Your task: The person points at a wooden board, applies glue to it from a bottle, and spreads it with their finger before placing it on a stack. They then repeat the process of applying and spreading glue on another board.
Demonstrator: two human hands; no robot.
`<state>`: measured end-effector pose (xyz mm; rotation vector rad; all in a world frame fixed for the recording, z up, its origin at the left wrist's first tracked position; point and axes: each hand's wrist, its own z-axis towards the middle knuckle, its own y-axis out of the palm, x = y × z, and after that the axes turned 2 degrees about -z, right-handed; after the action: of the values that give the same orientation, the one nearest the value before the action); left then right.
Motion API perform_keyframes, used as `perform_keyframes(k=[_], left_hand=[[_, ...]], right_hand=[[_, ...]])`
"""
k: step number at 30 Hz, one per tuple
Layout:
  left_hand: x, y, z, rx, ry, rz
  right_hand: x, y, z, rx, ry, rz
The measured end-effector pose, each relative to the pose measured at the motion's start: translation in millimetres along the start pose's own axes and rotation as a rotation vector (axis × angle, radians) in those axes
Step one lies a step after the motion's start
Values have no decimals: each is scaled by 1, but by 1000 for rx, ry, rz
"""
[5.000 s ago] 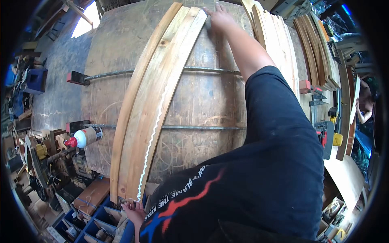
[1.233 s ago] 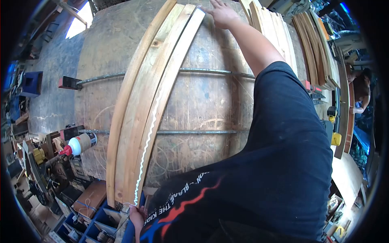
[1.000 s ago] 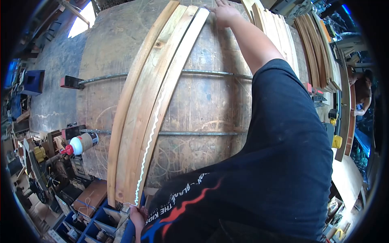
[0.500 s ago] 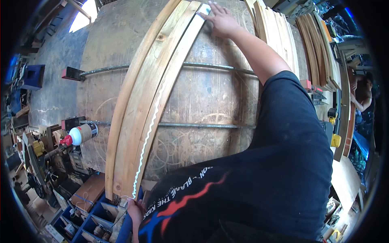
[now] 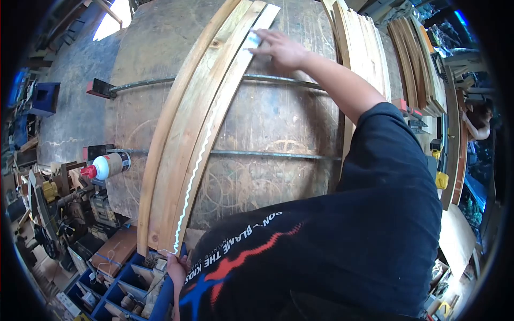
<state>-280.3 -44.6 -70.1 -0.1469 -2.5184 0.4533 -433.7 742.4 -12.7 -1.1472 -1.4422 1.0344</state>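
Several long, curved wooden boards (image 5: 187, 112) lie side by side on the worktable. A wavy white bead (image 5: 193, 182) runs along the near part of the rightmost board (image 5: 227, 99). My left hand (image 5: 178, 266) is closed at the lower end of that board, its fingers partly hidden. My right hand (image 5: 281, 51) is over the upper part of the same board, thumb and fingers around a small pale bluish thing (image 5: 254, 38) that I cannot make out clearly.
Two metal clamp bars (image 5: 278, 155) cross under the boards. A white bottle with a red cap (image 5: 110, 165) lies at the left edge. More boards (image 5: 364, 48) stand at the right. Below left is a blue divided box (image 5: 126, 278). Another person (image 5: 478, 123) is at far right.
My right hand has moved down and left along the board with the pale thing. My left hand stays at the lower end. The view has shifted slightly.
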Motion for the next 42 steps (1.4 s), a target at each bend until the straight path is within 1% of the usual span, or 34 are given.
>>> perform_keyframes(k=[1,2,3,4,6,7,8,10,12,13,14,16,17,18,20,22,23,26,27,30,31,35,40,42], left_hand=[[18,15,-15,25,-44,-99],[17,14,-12,17,-43,-100],[15,13,-10,8,-41,-101],[14,11,-7,0,-40,-101],[12,2,-3,-25,-5,6],[14,-1,-3,-30,9,42],[15,0,-1,-21,15,39],[20,11,-8,-9,3,3],[28,24,-21,0,-24,-62],[30,27,-24,-8,-40,-130],[31,26,-26,-15,-55,-196],[21,13,-12,-57,9,-81],[6,2,2,-80,63,-8],[4,2,4,-79,68,-10],[-2,0,10,-77,80,-15],[26,23,-18,-46,-27,-207],[24,21,-16,-46,-33,-213],[17,16,-8,-70,-44,-264],[19,18,-12,-79,-42,-281],[32,27,-29,-107,-16,-277],[29,26,-28,-116,7,-284],[17,21,-19,-127,-5,-311],[22,25,-26,-167,-13,-338],[19,24,-24,-179,-14,-357]], right_hand=[[8,11,4,50,150,11],[19,20,11,104,299,20],[22,16,12,81,359,-78],[19,14,14,73,297,-63],[0,6,15,52,176,-28],[-21,-11,7,-20,90,-49],[-26,0,7,31,-70,-74],[-31,-8,5,26,-61,-47],[-17,5,11,146,176,-67],[-16,7,9,196,238,32],[-20,11,7,160,174,31],[-50,-4,-7,91,50,27],[-64,-4,-17,110,-75,-21],[-72,-1,-20,151,-151,25],[-75,7,-20,129,-47,-59],[-65,19,-16,193,97,-29],[-60,25,-15,228,169,-16],[-61,42,-15,333,238,48],[-62,49,-12,324,246,52],[-82,39,-17,280,201,10],[-87,41,-16,293,178,16],[-113,36,-15,329,96,51],[-140,37,-18,408,-42,106],[-152,36,-19,395,-40,100]])
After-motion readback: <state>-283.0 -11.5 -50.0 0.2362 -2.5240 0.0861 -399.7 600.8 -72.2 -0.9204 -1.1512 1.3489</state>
